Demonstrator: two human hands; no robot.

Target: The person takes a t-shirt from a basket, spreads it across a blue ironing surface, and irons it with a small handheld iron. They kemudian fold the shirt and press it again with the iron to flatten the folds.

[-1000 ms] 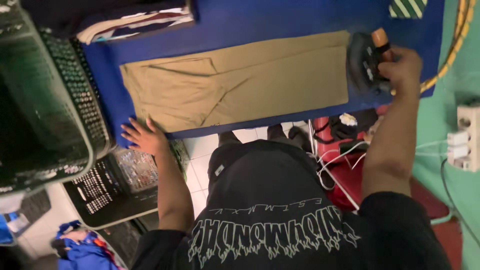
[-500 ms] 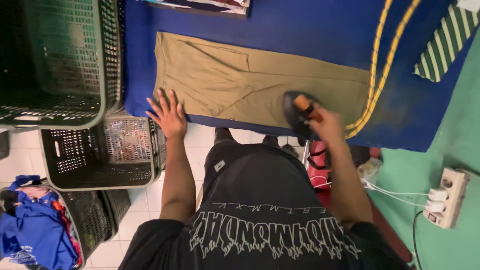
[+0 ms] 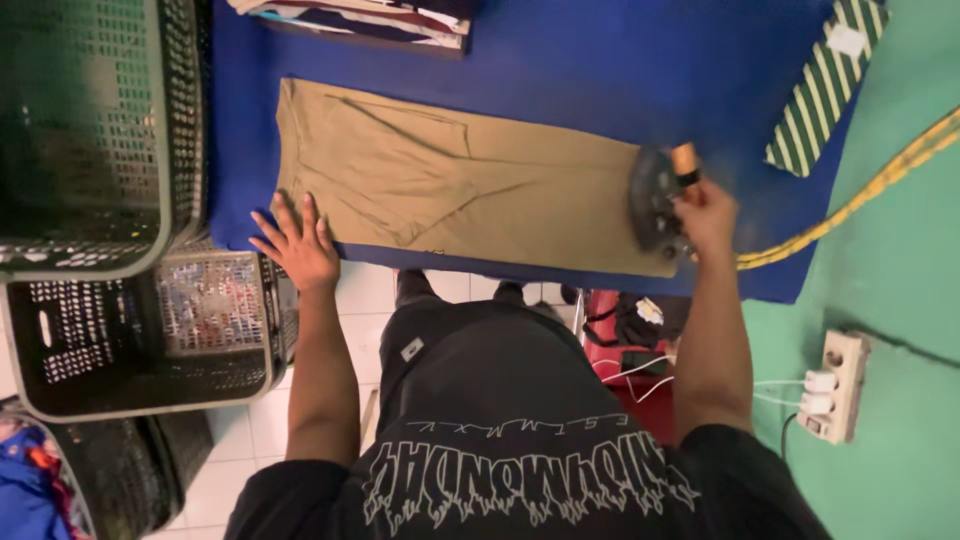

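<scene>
The right hand point(image 3: 705, 215) grips the heavy iron point(image 3: 655, 200) by its handle while the open left hand point(image 3: 298, 245) flattens soft, limp khaki trousers point(image 3: 450, 180).

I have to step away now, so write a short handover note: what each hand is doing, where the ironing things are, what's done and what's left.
Left hand: open, flat on the near left corner of the tan trousers.
Right hand: shut on the iron, which sits on the right end of the trousers.
Trousers lie spread on the blue ironing surface.
Done: trousers laid out, iron on the cloth.
Left: creases show across the middle and left part. Folded clothes sit at the far edge.
</scene>
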